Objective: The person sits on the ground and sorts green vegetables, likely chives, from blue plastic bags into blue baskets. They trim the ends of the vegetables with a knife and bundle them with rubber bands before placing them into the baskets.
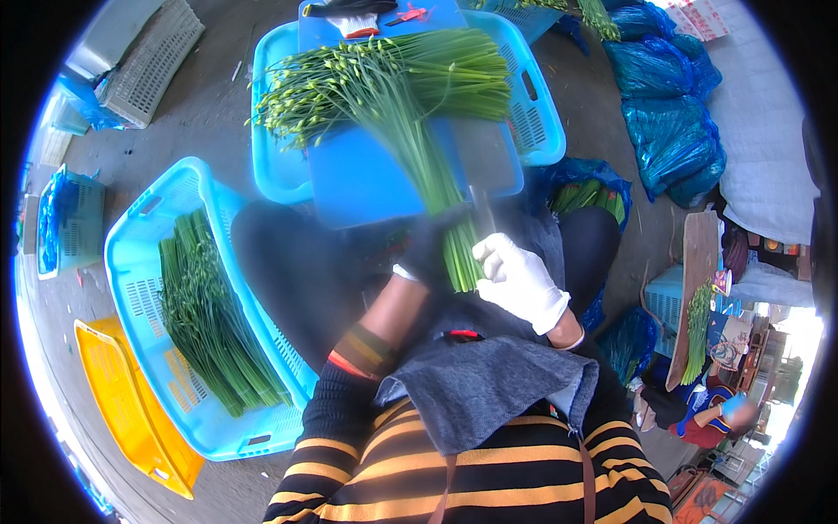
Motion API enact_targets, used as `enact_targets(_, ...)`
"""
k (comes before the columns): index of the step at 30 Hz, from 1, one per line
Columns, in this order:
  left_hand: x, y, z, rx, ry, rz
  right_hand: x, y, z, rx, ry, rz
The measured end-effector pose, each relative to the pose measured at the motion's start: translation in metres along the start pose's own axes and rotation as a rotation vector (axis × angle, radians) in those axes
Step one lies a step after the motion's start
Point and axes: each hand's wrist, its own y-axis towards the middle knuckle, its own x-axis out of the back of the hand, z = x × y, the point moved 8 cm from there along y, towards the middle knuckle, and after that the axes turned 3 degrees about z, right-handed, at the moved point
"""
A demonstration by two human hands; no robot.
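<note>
My left hand (433,243), in a black glove, is closed around the lower stems of a bunch of flowering garlic chives (419,157). Its buds fan out over a larger pile of chives (465,72), which lies across a blue board (366,177) on a light-blue crate (281,173). Just right of the cut stem ends is my right hand (520,281), white-gloved, with curled fingers. A narrow, blurred, pale tool (483,206) rises from it; its kind is unclear. Gloves (357,16) and a small dark tool with red strings (409,16) lie at the board's far end.
A light-blue crate (203,170) with chive bundles (216,321) stands on the left, beside a yellow crate (124,406). Blue plastic bags (668,124) lie at the upper right. An open bag of greens (592,196) is near my right knee. Another person (713,412) is at the lower right.
</note>
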Motion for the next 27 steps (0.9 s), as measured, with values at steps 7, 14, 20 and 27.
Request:
enact_targets(7, 0.001, 0.002, -0.001, -0.019, 0.025, 0.046, -0.007, 0.012, -0.031, -0.292, 0.625, 0.117)
enact_targets(14, 0.006, 0.002, 0.002, -0.020, 0.020, 0.023, -0.011, 0.023, -0.040, -0.285, 0.730, 0.055)
enact_targets(20, 0.015, 0.005, 0.007, -0.005, 0.042, 0.003, -0.012, 0.027, -0.046, -0.224, 0.616, -0.025)
enact_targets(27, -0.002, -0.002, 0.001, 0.020, -0.038, 0.089, -0.012, 0.027, -0.044, -0.254, 0.555, -0.032)
